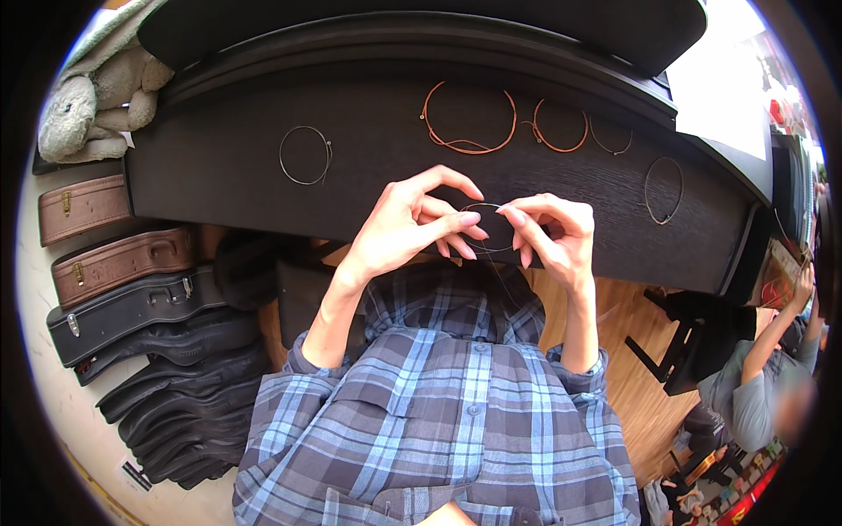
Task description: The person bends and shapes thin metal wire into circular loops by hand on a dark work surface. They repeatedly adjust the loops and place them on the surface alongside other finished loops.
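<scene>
The left hand (395, 226) and right hand (558, 233) both pinch the string (482, 205); gentle turning, I think, avoids kinks.

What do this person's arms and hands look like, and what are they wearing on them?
Both the left hand and right hand are bare, with no gloves, watch or cables visible. The left sleeve and right sleeve are blue-and-dark plaid, ending short of the wrists.
</scene>
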Tool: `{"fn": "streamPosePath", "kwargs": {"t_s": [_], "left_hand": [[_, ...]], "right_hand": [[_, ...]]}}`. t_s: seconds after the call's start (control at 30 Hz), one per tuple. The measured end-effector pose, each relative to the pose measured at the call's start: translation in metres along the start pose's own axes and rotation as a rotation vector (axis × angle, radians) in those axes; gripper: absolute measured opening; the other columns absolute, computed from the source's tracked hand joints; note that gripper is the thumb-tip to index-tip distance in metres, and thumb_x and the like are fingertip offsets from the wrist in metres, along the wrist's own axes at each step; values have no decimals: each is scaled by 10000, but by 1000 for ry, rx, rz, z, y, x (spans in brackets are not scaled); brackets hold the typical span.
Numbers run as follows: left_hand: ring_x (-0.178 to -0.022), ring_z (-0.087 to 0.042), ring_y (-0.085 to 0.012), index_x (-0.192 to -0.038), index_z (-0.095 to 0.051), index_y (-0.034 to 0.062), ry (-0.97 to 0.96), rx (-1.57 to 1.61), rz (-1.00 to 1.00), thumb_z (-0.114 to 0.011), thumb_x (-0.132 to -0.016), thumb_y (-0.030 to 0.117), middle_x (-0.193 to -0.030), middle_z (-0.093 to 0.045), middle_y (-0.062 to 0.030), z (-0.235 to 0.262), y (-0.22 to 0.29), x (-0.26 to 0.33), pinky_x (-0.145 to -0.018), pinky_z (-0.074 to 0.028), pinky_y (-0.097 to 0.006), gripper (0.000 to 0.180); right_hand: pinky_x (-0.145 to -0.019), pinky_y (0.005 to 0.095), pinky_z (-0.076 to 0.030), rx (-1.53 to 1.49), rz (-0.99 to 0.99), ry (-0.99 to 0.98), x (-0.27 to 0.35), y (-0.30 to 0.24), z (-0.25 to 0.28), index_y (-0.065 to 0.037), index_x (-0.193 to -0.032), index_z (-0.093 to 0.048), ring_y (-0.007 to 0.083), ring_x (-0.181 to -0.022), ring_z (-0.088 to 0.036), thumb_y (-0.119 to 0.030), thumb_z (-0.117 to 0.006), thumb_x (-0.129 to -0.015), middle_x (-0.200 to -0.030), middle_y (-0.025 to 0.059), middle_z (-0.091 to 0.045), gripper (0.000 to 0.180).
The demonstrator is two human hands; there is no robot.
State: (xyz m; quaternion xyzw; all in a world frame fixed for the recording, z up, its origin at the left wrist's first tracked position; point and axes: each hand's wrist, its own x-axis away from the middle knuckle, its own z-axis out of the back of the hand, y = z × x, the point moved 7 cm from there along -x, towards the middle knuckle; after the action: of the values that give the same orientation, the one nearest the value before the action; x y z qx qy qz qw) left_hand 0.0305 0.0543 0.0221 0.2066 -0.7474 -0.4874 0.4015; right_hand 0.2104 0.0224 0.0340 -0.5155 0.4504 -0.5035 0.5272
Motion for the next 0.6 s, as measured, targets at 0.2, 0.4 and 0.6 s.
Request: {"fn": "streamPosePath", "kwargs": {"t_s": [0.2,0.4,0.6], "left_hand": [[-844,-763,-256,-1147,-663,-33,-150,7,-9,-567,-1040,241,-1085,-741,-192,-3,3,0,-676,-592,-275,309],[-819,-765,-248,-1002,-672,-22,-141,-3,19,-592,-1023,152,-965,-754,-192,-1,1,3,-627,-594,-279,193],[-688,-700,-136,-958,-675,5,-140,-13,-65,-685,-969,150,-827,-717,-82,4,1,4,-553,-533,-224,146]], "right_hand": [[-405,189,-428,-121,43,5,2,0,4,9,-983,-749,61,-484,-594,-59,-708,-933,-652,42,-667,94],[-382,184,-399,-173,-5,-52,5,3,6,10,-953,-745,56,-437,-567,-58,-678,-952,-586,26,-632,95],[-373,183,-384,-244,-31,-76,6,7,5,15,-934,-738,55,-402,-544,-59,-651,-970,-540,20,-603,119]]}}
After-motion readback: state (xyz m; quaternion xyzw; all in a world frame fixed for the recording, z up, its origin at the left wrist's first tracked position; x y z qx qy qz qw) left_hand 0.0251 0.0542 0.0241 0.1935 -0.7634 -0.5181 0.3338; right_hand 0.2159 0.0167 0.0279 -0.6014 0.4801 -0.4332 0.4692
